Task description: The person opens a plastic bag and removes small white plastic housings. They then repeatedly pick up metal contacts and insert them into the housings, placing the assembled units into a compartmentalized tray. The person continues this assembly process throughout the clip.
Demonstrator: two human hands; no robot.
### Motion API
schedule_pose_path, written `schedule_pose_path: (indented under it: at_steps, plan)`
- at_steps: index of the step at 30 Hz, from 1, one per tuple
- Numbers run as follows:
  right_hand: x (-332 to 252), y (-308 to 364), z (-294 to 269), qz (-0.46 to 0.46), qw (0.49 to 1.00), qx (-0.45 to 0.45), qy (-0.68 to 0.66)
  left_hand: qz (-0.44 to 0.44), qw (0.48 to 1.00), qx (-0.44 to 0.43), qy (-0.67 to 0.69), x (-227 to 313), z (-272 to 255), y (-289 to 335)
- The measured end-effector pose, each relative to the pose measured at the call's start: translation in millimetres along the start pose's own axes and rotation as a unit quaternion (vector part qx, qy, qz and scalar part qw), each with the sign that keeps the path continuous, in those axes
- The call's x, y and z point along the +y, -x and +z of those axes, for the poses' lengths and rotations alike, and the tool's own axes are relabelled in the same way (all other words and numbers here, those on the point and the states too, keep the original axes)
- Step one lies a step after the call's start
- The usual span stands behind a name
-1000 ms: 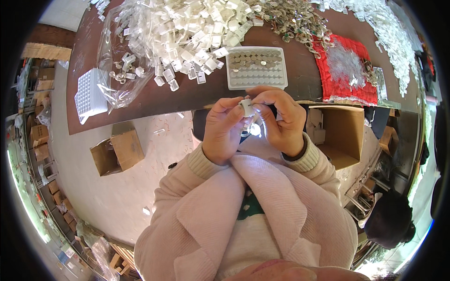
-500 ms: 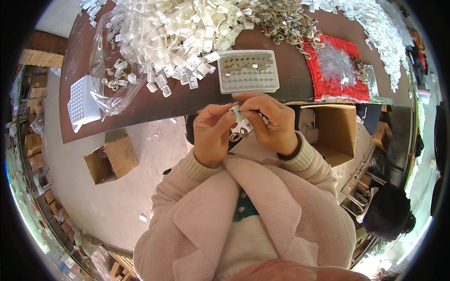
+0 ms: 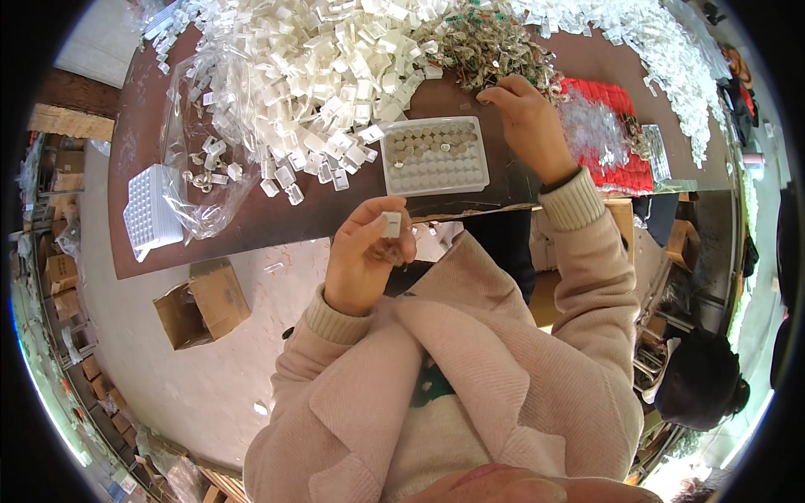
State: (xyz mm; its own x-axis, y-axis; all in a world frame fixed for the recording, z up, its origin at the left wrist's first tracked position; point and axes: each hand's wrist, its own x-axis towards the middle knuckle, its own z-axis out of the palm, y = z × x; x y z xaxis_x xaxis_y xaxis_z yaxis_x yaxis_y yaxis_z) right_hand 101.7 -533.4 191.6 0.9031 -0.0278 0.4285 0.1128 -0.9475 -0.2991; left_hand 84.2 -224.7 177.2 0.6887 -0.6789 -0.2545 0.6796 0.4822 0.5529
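Note:
Close to the table's front edge, my left hand [image 3: 359,261] is closed round a small white plastic housing [image 3: 392,225] pinched between thumb and fingers. Something small and dull-coloured shows below it, too blurred to name. My right hand [image 3: 533,126] reaches over the table with thumb and forefinger pressed together at the front of a heap of small wired metal parts [image 3: 482,50]. Whatever lies between those fingertips is hidden. Between the hands sits a clear plastic tray [image 3: 436,186]. Round coin-like discs [image 3: 432,138] fill its far rows.
A large heap of white housings [image 3: 310,75] covers the table's back left. Beside it lie a clear plastic bag [image 3: 205,222] and stacked white trays [image 3: 151,210]. On the right are a red cloth [image 3: 625,172] and many clear pieces [image 3: 671,92]. A cardboard box [image 3: 218,295] stands on the floor.
My hands have come apart. The right has moved forward to the heap of wired parts, while the left has shifted slightly left, keeping the white housing.

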Motion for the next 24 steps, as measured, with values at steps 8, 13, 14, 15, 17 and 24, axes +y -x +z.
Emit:
schedule_pose_path:
  at_steps: [8,13,14,15,17,24]
  plan:
    - [19.0,-12.5,7.1,-0.087,0.995,0.008,0.038,0.099,0.988,0.04,-0.115,19.8,3.6,6.3]
    - [17.4,-13.1,-1.3,0.086,0.976,0.11,-0.169,0.368,0.787,0.202,-0.453,85.7,-2.3,-10.4]
    - [19.0,-11.7,-3.3,0.169,0.957,0.105,-0.209,0.425,0.669,0.243,-0.56,103.0,-8.0,-20.5]
    - [21.0,-10.8,-4.6,0.171,0.937,0.116,-0.283,0.432,0.602,0.283,-0.609,113.7,-13.5,-23.8]
    - [25.7,-13.1,-4.3,0.223,0.879,0.147,-0.396,0.436,0.475,0.27,-0.715,140.3,-28.4,-32.7]
    - [29.5,-9.4,-20.3,0.17,0.813,0.225,-0.509,0.404,0.343,0.249,-0.811,142.0,-38.6,-44.1]
